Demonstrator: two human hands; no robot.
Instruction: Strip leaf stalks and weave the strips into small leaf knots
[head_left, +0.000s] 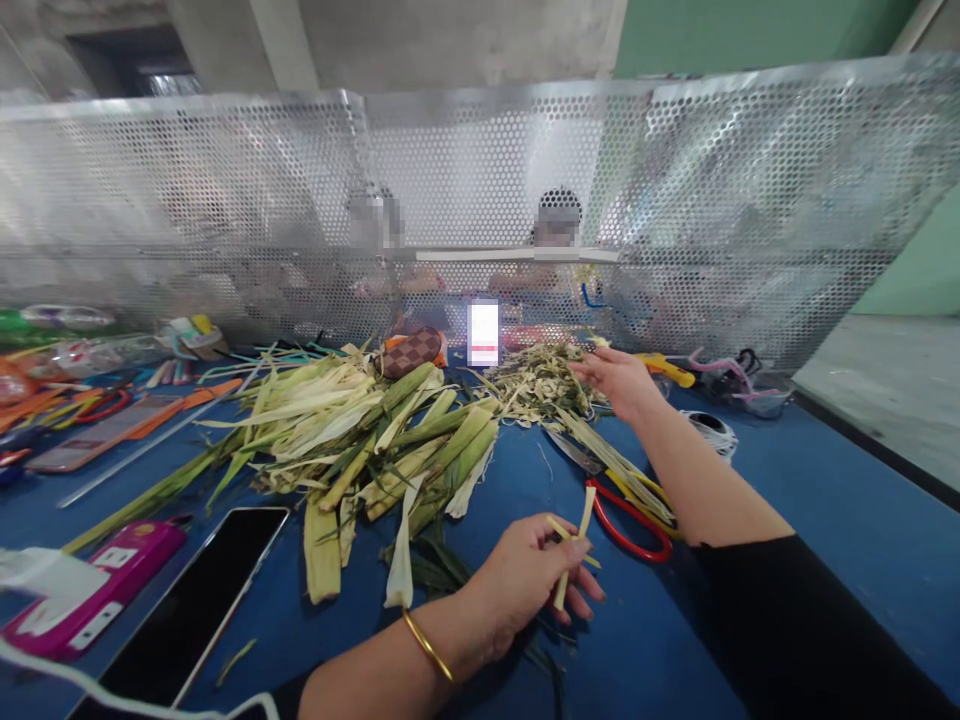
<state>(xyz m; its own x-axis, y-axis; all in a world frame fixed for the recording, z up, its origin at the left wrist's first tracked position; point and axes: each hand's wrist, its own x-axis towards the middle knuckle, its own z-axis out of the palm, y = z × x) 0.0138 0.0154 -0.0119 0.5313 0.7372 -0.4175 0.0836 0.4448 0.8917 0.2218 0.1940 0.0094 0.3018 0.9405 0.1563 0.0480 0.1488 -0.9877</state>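
Observation:
My left hand (pixel 536 572), with a gold bangle on the wrist, is closed on a short pale leaf strip (pixel 574 545) held above the blue table (pixel 810 500). My right hand (pixel 619 380) reaches far forward, fingers bent over a pile of thin dry leaf scraps (pixel 536 385); whether it holds any is hidden. A heap of green and pale palm leaves (pixel 375 430) lies in the middle, left of both hands. Red-handled scissors (pixel 626 520) lie under my right forearm, with long leaf strips (pixel 615 465) across them.
A black phone (pixel 199 600) and a pink-cased phone (pixel 94 590) lie at front left. Coloured tools and plastic items crowd the far left. A perforated metal screen (pixel 480 200) closes the back, with other people behind it. A tape roll (pixel 712 430) sits to the right.

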